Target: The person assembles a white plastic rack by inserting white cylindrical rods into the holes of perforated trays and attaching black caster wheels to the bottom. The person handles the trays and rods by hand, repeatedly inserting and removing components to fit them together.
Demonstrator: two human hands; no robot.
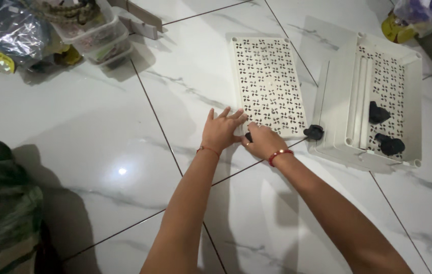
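Down on the white marble floor [99, 132], flat and glossy. Left hand [221, 132] spread wide, fingers fanned, pressing on the near corner of the perforated cream plastic panel [266, 83]. Right hand [262, 142] just beside it, fingers curled narrow around a small black caster wheel [248, 136] at the panel's near edge, mostly hidden under the knuckles. Second black caster [314, 132] loose on the floor at the panel's right corner, touching or nearly so. Further right, a cream shelf tray [335, 96] lying tipped, with two more black casters [384, 129] resting inside on its perforated base. Panel likely light and stiff, a little springy through the cut-outs, prone to sliding on polished tile, hence the flat palm as anchor. Best purchase probably the solid rim and corner sockets, not the thin lattice. Caster small, hard, apt to roll off. Plenty of open tile to the left and toward the body; right side crowded by the tray. Stacked clear containers [94, 30] and a plastic bag [7, 30] well apart at the far left, another bag [421, 12] far right, dark cloth bundle [2, 203] near left.
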